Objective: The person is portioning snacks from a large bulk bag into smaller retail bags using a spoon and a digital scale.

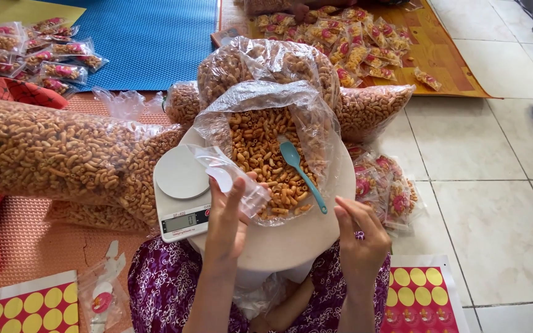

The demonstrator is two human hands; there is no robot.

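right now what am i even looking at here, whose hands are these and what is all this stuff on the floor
This is one picture from a camera worn on a person's head, looking down at their own two bare hands. The left hand holds a small clear plastic bag, still empty as far as I can tell. The right hand is open and holds nothing. In front of them a round white tray carries an open clear bag of fried macaroni snacks with a teal spoon lying in it. A small white digital scale sits to the left. Around them lie large filled snack sacks, small sealed packets and sheets of round stickers.
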